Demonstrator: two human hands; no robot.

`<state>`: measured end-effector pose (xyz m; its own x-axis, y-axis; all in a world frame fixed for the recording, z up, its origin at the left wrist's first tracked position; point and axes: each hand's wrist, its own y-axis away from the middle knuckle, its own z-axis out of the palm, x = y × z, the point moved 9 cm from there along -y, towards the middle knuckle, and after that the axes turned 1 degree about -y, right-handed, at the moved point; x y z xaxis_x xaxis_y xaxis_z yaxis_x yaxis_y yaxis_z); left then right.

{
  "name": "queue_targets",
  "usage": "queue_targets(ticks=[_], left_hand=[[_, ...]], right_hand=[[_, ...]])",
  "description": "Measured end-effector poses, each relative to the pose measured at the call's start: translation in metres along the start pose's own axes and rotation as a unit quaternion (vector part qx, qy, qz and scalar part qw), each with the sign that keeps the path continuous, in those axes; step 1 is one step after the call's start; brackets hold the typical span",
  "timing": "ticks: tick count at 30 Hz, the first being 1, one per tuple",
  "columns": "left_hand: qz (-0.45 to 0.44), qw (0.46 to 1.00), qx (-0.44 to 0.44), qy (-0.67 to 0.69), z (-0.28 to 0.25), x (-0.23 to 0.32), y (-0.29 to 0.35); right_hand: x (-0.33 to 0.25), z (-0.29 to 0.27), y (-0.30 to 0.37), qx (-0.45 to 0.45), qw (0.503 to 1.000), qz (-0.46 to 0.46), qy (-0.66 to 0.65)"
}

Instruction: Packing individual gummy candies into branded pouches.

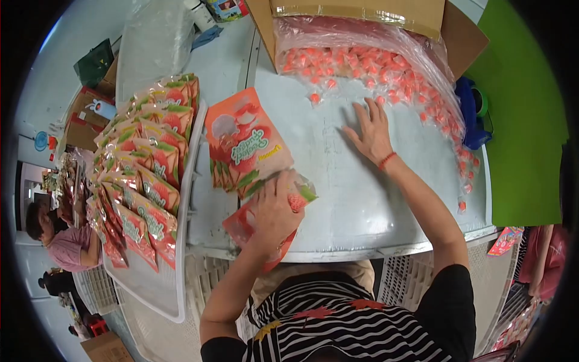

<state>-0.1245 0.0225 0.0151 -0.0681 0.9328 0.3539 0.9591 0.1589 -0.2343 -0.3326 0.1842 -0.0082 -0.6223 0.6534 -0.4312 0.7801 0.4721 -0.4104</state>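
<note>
At the table's front edge, my left hand (275,211) grips a red and clear candy pouch (241,220), its fingers bent over the front so that much of the pouch is hidden. Just beyond it lies a fanned stack of matching pouches (246,142) with strawberry pictures. My right hand (373,134), a red bracelet on its wrist, holds nothing. Its fingers are spread over the table, pointing at the pink-red wrapped candies (392,69). These spill from a plastic bag lining an open cardboard box (359,13). One candy (315,98) lies apart, left of the right hand.
On the left, a white tray (181,265) carries rows of filled pouches (148,163). A blue tape dispenser (473,117) with green tape stands at the right, beside a green surface (525,133). Another person (69,241) is at the far left. Perforated crates (404,280) stand below the table edge.
</note>
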Motion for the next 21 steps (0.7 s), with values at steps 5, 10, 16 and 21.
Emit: queue_targets(ticks=[5, 10, 16, 21], left_hand=[[-0.016, 0.998, 0.042, -0.036, -0.007, -0.014, -0.015], [-0.032, 0.998, 0.034, -0.044, -0.006, -0.031, -0.015], [-0.066, 0.997, 0.02, -0.039, -0.003, -0.034, -0.009], [-0.081, 0.997, 0.009, -0.014, 0.006, -0.039, -0.011]], right_hand=[[0.038, 0.009, -0.093, 0.088, 0.983, 0.013, 0.159], [0.083, 0.029, -0.164, -0.042, 0.961, 0.17, 0.214], [0.154, 0.017, -0.193, -0.053, 0.944, 0.228, 0.233], [0.179, 0.025, -0.191, -0.09, 0.967, 0.135, 0.196]])
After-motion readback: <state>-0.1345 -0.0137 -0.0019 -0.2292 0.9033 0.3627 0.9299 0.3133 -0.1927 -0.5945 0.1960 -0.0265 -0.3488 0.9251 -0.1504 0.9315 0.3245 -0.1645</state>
